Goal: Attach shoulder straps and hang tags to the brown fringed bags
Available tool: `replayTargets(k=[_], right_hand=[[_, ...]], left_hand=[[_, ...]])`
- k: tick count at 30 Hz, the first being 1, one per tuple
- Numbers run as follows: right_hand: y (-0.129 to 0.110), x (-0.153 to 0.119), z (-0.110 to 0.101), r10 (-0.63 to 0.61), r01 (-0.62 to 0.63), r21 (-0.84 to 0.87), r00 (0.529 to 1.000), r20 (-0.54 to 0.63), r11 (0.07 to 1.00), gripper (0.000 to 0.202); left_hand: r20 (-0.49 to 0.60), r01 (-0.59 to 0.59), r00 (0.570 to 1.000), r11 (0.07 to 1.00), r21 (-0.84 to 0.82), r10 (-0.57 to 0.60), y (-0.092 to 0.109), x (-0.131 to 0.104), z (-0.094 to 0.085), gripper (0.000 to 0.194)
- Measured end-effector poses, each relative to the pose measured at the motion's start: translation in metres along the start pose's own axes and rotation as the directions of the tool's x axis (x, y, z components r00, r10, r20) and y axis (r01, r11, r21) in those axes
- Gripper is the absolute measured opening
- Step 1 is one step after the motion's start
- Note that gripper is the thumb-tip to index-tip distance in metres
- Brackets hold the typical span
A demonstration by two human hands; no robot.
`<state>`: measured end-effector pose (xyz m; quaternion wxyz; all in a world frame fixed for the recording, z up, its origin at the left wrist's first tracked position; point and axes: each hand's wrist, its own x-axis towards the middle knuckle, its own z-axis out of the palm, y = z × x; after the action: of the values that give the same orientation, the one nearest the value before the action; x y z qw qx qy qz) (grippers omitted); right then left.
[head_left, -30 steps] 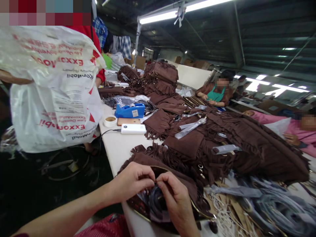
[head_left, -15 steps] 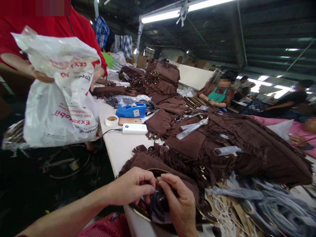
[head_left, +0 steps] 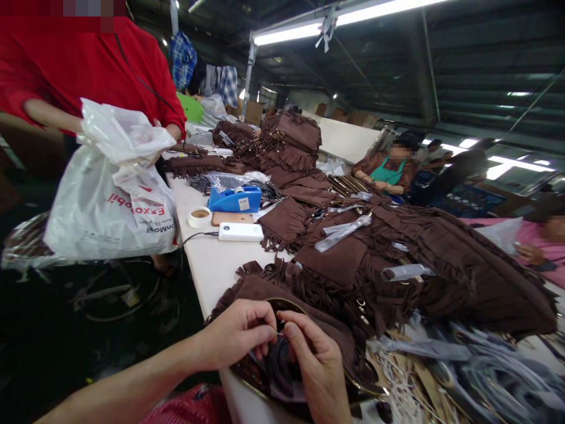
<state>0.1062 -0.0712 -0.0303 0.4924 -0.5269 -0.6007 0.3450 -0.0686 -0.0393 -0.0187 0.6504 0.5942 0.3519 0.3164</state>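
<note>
My left hand (head_left: 242, 330) and my right hand (head_left: 315, 356) meet over an open brown fringed bag (head_left: 260, 290) at the table's near edge. Both are closed in a pinch, fingertips almost touching. A short bit of thin pale string (head_left: 279, 334) shows between them; most of it is hidden by the fingers. Beneath the hands, in the bag's mouth, lies a dark coiled strap (head_left: 282, 368) that seems wrapped in clear plastic. A gold zipper edge (head_left: 258, 393) curves round the opening.
More brown fringed bags (head_left: 335, 259) are heaped beyond. White strings (head_left: 404, 377) and plastic-wrapped straps (head_left: 498, 371) lie right. A blue tape dispenser (head_left: 233, 199), tape roll (head_left: 199, 217) and white power bank (head_left: 241, 231) stand left. A person in red holds a white plastic sack (head_left: 110, 206).
My hands stay pinched over the bag, with only a slight shift. The person in red has lowered the sack's top and gathered it together. A person in the right background has moved.
</note>
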Motion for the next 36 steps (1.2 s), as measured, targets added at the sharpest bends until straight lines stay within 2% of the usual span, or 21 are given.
replayTargets(k=[4, 9, 12, 16, 18, 20, 36], right_hand=[[-0.003, 0.001, 0.002, -0.007, 0.005, 0.063, 1.000, 0.021, 0.998, 0.018], [0.000, 0.001, 0.004, 0.049, -0.053, 0.124, 0.998, 0.039, 0.991, 0.017], [0.005, 0.000, 0.004, 0.058, -0.061, 0.127, 0.998, 0.030, 0.990, 0.018], [0.008, -0.001, 0.005, -0.086, 0.086, 0.055, 0.996, 0.000, 0.995, 0.014], [0.009, -0.001, 0.006, -0.180, 0.180, 0.000, 0.984, 0.001, 0.984, 0.014], [0.010, -0.001, 0.006, -0.242, 0.242, -0.040, 0.970, 0.012, 0.969, 0.015], [0.007, 0.000, 0.002, -0.395, 0.405, -0.159, 0.914, 0.090, 0.901, 0.018]], left_hand=[[0.009, 0.002, 1.000, 1.000, 0.005, -0.002, 0.000, 0.000, 0.000, 0.013], [0.009, 0.028, 1.000, 1.000, -0.013, -0.028, 0.000, -0.001, 0.001, 0.016], [-0.024, 0.015, 1.000, 0.999, 0.039, -0.014, 0.001, -0.003, 0.000, 0.017], [-0.105, -0.075, 0.989, 0.960, 0.269, 0.107, 0.009, -0.006, -0.001, 0.016], [-0.084, -0.132, 0.980, 0.904, 0.407, 0.182, 0.014, -0.007, 0.000, 0.018], [-0.047, -0.168, 0.975, 0.863, 0.476, 0.216, 0.017, -0.006, 0.002, 0.020], [0.024, -0.237, 0.964, 0.814, 0.530, 0.265, 0.012, -0.002, 0.003, 0.021]])
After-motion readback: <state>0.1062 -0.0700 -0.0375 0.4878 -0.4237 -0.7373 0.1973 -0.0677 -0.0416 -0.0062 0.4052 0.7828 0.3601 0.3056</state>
